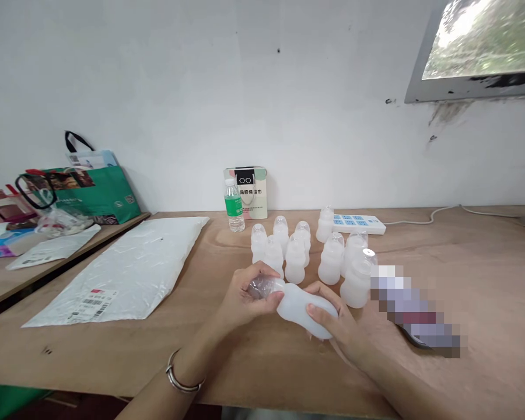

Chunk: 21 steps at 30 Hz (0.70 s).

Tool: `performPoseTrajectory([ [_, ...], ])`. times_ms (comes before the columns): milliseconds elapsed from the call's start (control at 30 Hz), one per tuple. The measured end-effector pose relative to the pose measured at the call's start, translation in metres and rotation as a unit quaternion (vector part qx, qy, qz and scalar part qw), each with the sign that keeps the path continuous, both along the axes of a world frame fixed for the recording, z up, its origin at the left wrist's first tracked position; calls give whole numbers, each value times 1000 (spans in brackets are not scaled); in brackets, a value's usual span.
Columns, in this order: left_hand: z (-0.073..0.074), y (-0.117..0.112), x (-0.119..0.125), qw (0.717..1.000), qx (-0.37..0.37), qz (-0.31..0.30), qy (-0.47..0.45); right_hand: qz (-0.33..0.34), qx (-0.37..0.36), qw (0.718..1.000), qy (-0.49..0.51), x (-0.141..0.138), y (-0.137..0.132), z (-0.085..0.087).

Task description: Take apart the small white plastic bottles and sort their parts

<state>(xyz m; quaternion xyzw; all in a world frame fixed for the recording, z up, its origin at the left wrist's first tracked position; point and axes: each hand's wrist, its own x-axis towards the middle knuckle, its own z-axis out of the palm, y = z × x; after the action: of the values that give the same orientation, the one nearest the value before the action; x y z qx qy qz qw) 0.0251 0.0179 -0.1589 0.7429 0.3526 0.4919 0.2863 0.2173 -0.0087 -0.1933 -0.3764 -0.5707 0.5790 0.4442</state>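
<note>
A white baby bottle (304, 308) with a clear dome cap (262, 286) lies tilted between my two hands, above the table's front part. My left hand (247, 294) is closed around the cap end, thumb and fingers at the collar. Around the bottle's body my right hand (332, 318) is wrapped, thumb on top. Just behind them stand several similar white bottles with clear caps, among them one (295, 259) in the middle group and a nearer one (357, 280) on the right.
On the wooden table (192, 361) lie a white mailing bag (135, 271) at left and a pixelated object (415, 312) at right. A water bottle (234, 207), a paper bag (258, 192) and a power strip (359, 224) sit near the wall. Bags, including a green one (100, 192), crowd the far left.
</note>
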Motion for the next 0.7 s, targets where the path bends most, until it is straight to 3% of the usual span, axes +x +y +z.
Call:
performPoseTrajectory([
  [200,-1,2,5,977,-182,-4,-110,-120,97,983,-98,-3,0,2],
  [400,-7,4,0,983,-167,-28,-76,27,-31,999,-24,1,4,3],
  [467,-8,4,-2,983,-160,-33,-78,12,-17,999,-38,1,3,4],
  [600,-6,4,3,971,-210,-33,-109,-47,89,981,-168,0,-1,4],
  [700,-6,4,10,958,-253,-34,-134,-21,105,976,-190,0,-2,2],
])
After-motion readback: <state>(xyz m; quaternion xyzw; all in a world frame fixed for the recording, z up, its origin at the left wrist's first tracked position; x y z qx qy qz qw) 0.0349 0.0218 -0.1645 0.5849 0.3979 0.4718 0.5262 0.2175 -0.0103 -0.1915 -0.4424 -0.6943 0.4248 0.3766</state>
